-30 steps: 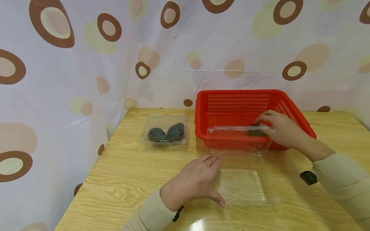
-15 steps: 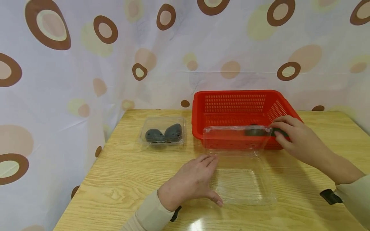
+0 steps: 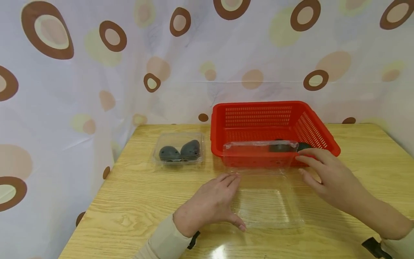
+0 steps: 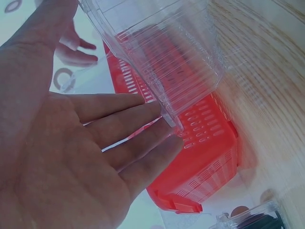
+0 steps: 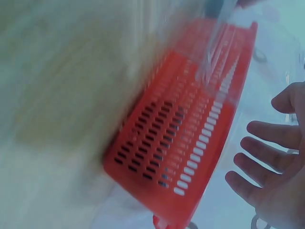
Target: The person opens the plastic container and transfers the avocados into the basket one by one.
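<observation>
A clear plastic clamshell box (image 3: 263, 207) lies on the table with its lid (image 3: 258, 155) standing up at the back. My left hand (image 3: 210, 203) rests along the box's left side, fingers extended; the left wrist view shows its fingertips (image 4: 174, 140) touching the clear plastic. To the right of the box, my right hand (image 3: 330, 176) hovers by the basket's front rim with spread fingers, holding nothing. Inside the red basket (image 3: 258, 104) are two dark avocados: one avocado (image 3: 280, 146) is seen through the lid, the other avocado (image 3: 304, 146) lies just beyond my right fingertips.
Left of the basket, another clear clamshell box (image 3: 155, 158) holds two dark avocados (image 3: 190, 149). A patterned cloth (image 3: 181, 90) hangs behind the wooden table (image 3: 136, 201). The raised lid stands between my hands and the basket's front wall.
My right hand went from one avocado to the other at the basket's right, then let go and drew back toward me. The left hand stays on the box. The head view has shifted slightly.
</observation>
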`<state>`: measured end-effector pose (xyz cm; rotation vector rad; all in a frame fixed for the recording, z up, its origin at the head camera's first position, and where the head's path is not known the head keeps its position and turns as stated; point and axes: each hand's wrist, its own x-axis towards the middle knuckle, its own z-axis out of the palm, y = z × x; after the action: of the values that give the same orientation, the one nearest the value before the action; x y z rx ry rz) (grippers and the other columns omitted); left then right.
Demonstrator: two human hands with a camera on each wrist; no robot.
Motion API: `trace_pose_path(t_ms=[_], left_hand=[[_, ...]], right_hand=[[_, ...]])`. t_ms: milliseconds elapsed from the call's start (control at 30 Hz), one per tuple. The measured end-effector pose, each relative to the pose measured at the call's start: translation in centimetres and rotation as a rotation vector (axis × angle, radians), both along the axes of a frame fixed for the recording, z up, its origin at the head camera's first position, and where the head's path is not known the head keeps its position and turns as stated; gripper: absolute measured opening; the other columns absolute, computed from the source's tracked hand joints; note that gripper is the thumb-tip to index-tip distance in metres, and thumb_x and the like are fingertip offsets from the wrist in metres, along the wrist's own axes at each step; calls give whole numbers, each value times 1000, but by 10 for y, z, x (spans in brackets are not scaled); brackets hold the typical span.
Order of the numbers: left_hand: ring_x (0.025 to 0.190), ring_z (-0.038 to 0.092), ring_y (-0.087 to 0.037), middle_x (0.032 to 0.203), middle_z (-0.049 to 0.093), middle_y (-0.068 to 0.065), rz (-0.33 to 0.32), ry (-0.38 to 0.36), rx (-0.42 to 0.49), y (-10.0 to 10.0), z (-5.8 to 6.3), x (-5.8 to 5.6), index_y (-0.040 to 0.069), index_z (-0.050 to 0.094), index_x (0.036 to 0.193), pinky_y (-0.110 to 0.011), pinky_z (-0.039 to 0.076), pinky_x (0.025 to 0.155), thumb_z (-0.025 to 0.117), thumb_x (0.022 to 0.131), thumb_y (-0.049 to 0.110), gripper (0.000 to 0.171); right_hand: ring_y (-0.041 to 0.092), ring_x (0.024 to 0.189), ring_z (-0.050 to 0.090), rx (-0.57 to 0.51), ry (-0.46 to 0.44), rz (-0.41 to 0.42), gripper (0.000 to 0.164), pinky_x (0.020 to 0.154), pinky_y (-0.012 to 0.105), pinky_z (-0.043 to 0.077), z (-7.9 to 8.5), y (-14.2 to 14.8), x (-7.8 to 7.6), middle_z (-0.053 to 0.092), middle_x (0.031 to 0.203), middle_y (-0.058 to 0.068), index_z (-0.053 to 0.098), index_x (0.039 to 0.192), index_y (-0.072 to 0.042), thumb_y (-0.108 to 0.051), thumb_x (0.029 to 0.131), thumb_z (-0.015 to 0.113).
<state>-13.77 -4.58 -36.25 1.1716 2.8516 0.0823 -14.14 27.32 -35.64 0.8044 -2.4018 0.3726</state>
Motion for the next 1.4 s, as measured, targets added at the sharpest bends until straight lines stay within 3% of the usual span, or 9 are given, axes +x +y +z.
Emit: trace_pose_path(t_ms=[233, 400, 467, 533, 667, 767, 1000, 1200, 1400], left_hand=[[141, 43, -21, 154, 44, -9, -14, 7, 41, -1, 0, 1, 3, 37, 151, -33, 38, 116, 76, 59, 77, 125], [141, 42, -21, 152, 44, -9, -26, -1, 65, -1, 0, 0, 2, 39, 150, -32, 39, 116, 77, 58, 75, 123], [141, 42, -21, 153, 44, -9, -24, -16, 68, 0, 0, -1, 2, 39, 150, -32, 39, 115, 77, 59, 75, 123], [141, 42, -21, 153, 43, -9, -22, -28, 71, 0, -1, -1, 2, 39, 150, -32, 40, 115, 77, 59, 75, 123], [141, 42, -22, 154, 42, -10, -23, -37, 75, 1, -1, -1, 2, 38, 150, -32, 41, 114, 77, 60, 75, 123], [140, 43, -22, 153, 43, -10, -26, -18, 75, 1, -2, -1, 2, 39, 150, -32, 41, 114, 77, 59, 75, 122], [140, 43, -22, 152, 44, -10, -32, -3, 85, 3, -2, -1, 2, 42, 148, -31, 42, 113, 77, 60, 75, 119], [141, 42, -23, 154, 42, -11, -24, -39, 70, 11, 0, -1, 3, 41, 149, -33, 41, 114, 77, 61, 74, 118], [142, 41, -22, 155, 42, -10, -23, -53, 42, 28, 1, -3, 5, 42, 148, -32, 38, 116, 76, 61, 76, 117]], right_hand=[[24, 113, 55, 7, -91, 14, 47, 100, 4, 27, -8, -16, 21, 59, 126, 6, 66, 122, -8, -15, 78, 81], [25, 125, 53, 61, -266, 6, 64, 99, 36, 52, -13, -31, 36, 51, 141, 4, 55, 139, -12, -32, 83, 79], [30, 131, 50, 85, -355, 4, 71, 94, 54, 53, -17, -36, 40, 45, 149, 5, 48, 145, -12, -44, 87, 74], [34, 137, 45, 104, -413, 15, 80, 98, 55, 51, -22, -39, 42, 39, 155, 7, 41, 150, -13, -52, 87, 71], [36, 147, 31, 168, -420, 26, 93, 123, 26, 20, -33, -42, 43, 29, 162, 9, 30, 157, -15, -62, 86, 66], [32, 151, 23, 204, -371, 39, 97, 114, 5, -6, -39, -43, 42, 26, 163, 11, 24, 158, -13, -64, 86, 64], [33, 151, 22, 231, -330, 56, 98, 117, 9, -10, -41, -41, 41, 21, 165, 11, 23, 158, -9, -64, 87, 62], [33, 151, 22, 216, -353, 63, 96, 115, 7, -9, -38, -32, 43, 23, 164, 12, 29, 156, -7, -63, 86, 64], [33, 151, 22, 196, -428, 47, 97, 110, 1, -7, -34, -21, 45, 20, 165, 10, 23, 159, -15, -63, 86, 65]])
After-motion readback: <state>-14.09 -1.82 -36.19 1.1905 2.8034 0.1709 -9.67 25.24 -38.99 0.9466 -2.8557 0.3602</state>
